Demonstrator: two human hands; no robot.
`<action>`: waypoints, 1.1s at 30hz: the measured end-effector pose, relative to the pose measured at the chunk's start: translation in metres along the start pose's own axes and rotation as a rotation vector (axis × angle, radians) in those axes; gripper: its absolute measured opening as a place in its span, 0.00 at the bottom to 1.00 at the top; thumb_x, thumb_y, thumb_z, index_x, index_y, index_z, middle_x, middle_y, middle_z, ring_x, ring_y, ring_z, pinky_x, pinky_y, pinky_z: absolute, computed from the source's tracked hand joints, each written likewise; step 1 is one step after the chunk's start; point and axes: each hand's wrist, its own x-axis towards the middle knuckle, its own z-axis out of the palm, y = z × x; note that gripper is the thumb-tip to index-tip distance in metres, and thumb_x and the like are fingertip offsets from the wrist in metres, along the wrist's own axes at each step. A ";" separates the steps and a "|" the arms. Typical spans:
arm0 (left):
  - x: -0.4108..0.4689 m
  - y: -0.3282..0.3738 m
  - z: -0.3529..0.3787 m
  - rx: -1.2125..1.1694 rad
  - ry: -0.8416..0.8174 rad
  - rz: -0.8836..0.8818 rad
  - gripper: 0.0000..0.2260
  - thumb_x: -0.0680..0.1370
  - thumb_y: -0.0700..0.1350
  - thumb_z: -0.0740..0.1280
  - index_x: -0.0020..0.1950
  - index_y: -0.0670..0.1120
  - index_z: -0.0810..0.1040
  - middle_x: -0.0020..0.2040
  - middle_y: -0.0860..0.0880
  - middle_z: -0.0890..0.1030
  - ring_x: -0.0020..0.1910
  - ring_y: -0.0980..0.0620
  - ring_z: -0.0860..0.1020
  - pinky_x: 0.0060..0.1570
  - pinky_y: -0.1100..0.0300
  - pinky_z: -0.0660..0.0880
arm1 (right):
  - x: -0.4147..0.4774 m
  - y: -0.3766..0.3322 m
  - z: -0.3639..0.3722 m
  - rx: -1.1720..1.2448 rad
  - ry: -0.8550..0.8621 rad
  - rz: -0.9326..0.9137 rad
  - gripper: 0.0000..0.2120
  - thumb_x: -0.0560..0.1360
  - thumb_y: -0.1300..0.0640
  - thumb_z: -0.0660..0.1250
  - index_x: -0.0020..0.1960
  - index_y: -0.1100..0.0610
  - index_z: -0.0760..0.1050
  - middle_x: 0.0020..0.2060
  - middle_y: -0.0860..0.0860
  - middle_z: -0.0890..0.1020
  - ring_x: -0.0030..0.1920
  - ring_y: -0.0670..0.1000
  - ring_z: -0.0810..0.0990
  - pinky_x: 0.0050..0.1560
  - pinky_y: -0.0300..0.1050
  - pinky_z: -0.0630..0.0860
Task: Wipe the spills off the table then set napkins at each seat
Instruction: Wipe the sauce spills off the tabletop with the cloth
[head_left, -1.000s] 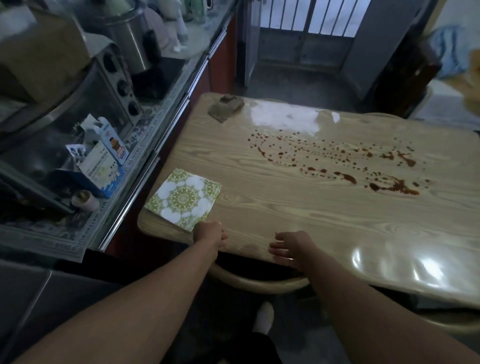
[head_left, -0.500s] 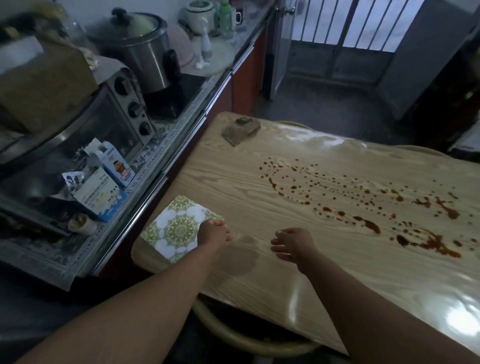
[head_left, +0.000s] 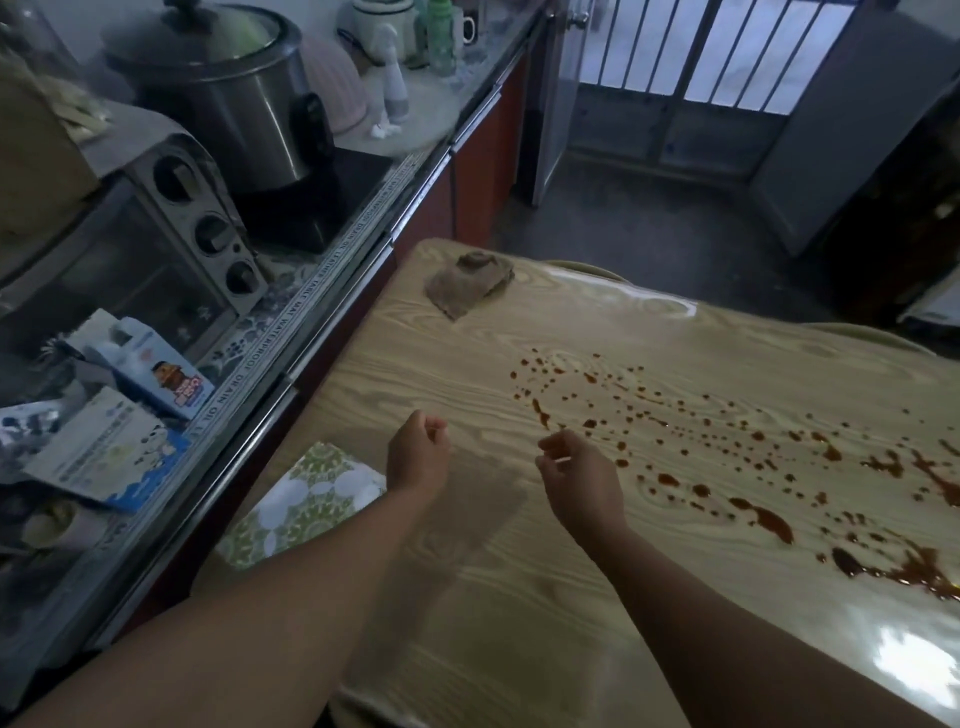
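A glossy wood-grain table (head_left: 597, 613) carries a wide scatter of dark red-brown spill drops (head_left: 748, 467) across its middle and right. A crumpled brown rag (head_left: 467, 283) lies at the far left corner. A stack of green-and-white patterned napkins (head_left: 304, 501) rests at the near left edge. My left hand (head_left: 418, 457) hovers over the table just right of the napkins, fingers curled and holding nothing. My right hand (head_left: 579, 480) hovers at the near edge of the spill, fingers loosely bent and apart, empty.
A counter (head_left: 332, 270) runs along the table's left side with a toaster oven (head_left: 135, 249), a steel cooker pot (head_left: 234, 98), cartons (head_left: 150, 374) and bottles. A barred door (head_left: 717, 78) stands beyond the table. Chair backs (head_left: 587, 267) show at the far edge.
Both hands lifted off the near table edge and moved forward over the table. My left hand came off the napkins. The view shifted closer to the table.
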 end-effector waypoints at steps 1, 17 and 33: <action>0.011 0.002 0.005 0.023 0.013 0.029 0.07 0.79 0.42 0.62 0.54 0.41 0.77 0.50 0.46 0.80 0.50 0.45 0.78 0.45 0.58 0.71 | 0.010 -0.001 0.004 -0.066 0.028 -0.052 0.09 0.76 0.54 0.66 0.56 0.51 0.78 0.51 0.48 0.81 0.51 0.49 0.80 0.50 0.45 0.77; 0.131 -0.029 0.066 0.379 0.420 0.494 0.02 0.76 0.46 0.62 0.46 0.49 0.72 0.44 0.47 0.74 0.44 0.44 0.73 0.45 0.48 0.72 | 0.204 -0.062 0.081 -0.381 0.127 -0.348 0.17 0.77 0.55 0.63 0.65 0.48 0.74 0.65 0.46 0.75 0.64 0.54 0.69 0.62 0.50 0.70; 0.139 -0.035 0.075 0.513 0.469 0.489 0.03 0.76 0.44 0.64 0.47 0.47 0.72 0.45 0.44 0.75 0.44 0.41 0.74 0.46 0.48 0.71 | 0.257 -0.097 0.093 -0.617 0.118 -0.404 0.21 0.78 0.42 0.55 0.54 0.51 0.82 0.56 0.49 0.79 0.59 0.57 0.70 0.55 0.53 0.64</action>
